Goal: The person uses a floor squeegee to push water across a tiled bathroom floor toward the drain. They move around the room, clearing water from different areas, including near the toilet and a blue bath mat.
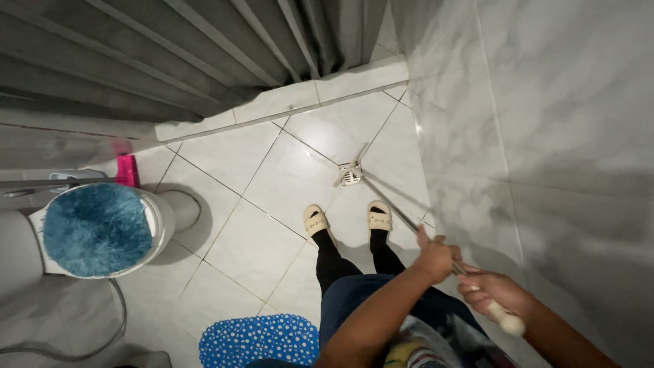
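Gripping long pole (409, 219) both hands: left hand (434, 257), right hand (492, 292) (pole head indistinct).

The single head-worn camera is looking steeply down from standing height at the tiled floor (272, 177), facing the curtain (170, 54) ahead (wall (558, 136) at right), taking in the nearby arms at the lower edge and the feet farther below.

Open tiled floor (272, 184) is left in the middle, toward the far curtain (170, 54). Passage on the right is closed by the marble wall (558, 136), on the left by the toilet (102, 228), and nearer by the dotted blue mat (259, 339).
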